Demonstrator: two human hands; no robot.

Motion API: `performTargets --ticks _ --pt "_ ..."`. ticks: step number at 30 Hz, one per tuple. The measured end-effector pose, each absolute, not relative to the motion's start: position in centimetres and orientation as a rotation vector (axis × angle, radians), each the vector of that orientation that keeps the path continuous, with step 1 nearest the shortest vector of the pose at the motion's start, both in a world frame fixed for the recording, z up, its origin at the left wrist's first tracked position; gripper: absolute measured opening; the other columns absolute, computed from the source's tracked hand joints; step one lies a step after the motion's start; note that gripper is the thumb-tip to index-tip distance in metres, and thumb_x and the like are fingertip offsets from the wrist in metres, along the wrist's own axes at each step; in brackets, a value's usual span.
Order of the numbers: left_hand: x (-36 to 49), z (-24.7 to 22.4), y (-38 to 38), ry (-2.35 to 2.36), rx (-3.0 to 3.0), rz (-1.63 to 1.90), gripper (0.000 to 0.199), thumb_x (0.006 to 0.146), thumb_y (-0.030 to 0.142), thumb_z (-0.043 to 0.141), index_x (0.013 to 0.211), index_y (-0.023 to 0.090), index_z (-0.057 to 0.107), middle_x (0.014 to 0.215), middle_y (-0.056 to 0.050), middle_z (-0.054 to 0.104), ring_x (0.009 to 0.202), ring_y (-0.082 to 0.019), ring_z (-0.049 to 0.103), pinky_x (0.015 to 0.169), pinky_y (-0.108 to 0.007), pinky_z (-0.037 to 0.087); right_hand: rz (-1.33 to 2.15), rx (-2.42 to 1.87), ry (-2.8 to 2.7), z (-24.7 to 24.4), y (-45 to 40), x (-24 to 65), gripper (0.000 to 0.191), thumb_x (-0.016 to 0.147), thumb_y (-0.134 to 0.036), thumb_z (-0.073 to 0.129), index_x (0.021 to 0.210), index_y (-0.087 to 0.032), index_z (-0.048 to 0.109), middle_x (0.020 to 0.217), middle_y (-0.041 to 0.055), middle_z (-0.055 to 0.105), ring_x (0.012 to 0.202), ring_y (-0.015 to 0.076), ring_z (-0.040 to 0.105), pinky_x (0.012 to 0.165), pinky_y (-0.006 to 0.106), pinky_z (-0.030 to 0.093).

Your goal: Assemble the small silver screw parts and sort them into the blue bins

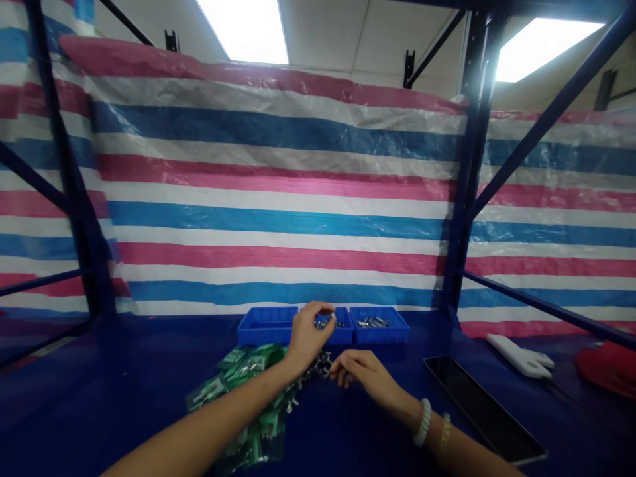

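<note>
My left hand is over the front of the middle blue bin, thumb and forefinger pinched on a small shiny part. That bin holds small metal parts. My right hand is lower and to the right, its fingers curled at the edge of a pile of metal parts; what they hold, if anything, is too small to name. Green and clear plastic packets lie beneath and beside my left forearm. The right blue bin contains metal pieces, while the left blue bin shows no parts.
A black phone lies on the blue table right of my right forearm. Beyond it are a white device with a cable and a red object. Blue rack posts and a striped sheet stand behind.
</note>
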State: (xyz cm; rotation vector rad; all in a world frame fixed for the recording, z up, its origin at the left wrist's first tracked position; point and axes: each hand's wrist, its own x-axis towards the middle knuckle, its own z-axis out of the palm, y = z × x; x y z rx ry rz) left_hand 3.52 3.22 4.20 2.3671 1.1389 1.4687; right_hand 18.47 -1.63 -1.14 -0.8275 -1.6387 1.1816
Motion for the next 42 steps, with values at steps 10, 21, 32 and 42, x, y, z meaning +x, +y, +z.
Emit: performTargets --ticks 10,21,32,42 --pt "1.4 2.6 2.0 1.046 2.672 1.029 0.016 0.069 0.011 0.058 0.081 0.019 0.063 0.078 -0.001 0.065 0.081 -0.021 0.056 0.076 -0.032 0.043 0.928 -0.923 -1.620 -1.8 0.6 20.5 0.038 0.085 -0.046 0.052 0.077 -0.013 0.068 0.066 0.0028 0.064 0.058 0.0118 0.056 0.056 0.024 0.042" --pt "0.8 1.5 -0.6 1.062 2.998 0.400 0.009 0.075 0.013 0.056 0.082 0.018 0.058 0.090 -0.005 0.062 0.091 -0.023 0.052 0.074 -0.031 0.040 0.911 -0.942 -1.657 -2.3 0.8 20.5 0.034 0.086 -0.042 0.052 0.080 -0.014 0.068 0.072 0.0047 0.066 0.061 0.0128 0.058 0.055 0.023 0.043" --pt "0.6 1.6 -0.1 0.900 2.303 0.813 0.018 0.070 0.009 0.058 0.086 0.017 0.057 0.082 -0.002 0.064 0.077 -0.017 0.060 0.070 -0.028 0.045 0.678 -0.921 -1.773 -0.2 -1.4 20.3 0.018 0.084 -0.029 0.058 0.094 -0.017 0.065 0.083 0.0049 0.066 0.074 0.0162 0.060 0.067 0.028 0.046" --pt "1.2 1.0 -0.5 0.808 1.505 0.898 0.028 0.063 0.019 0.074 0.084 0.014 0.058 0.071 -0.001 0.069 0.065 -0.013 0.064 0.066 -0.025 0.046 0.390 -0.737 -2.081 0.4 -2.8 20.0 0.014 0.078 -0.014 0.061 0.091 -0.017 0.066 0.082 0.0040 0.066 0.073 0.0144 0.060 0.067 0.026 0.048"
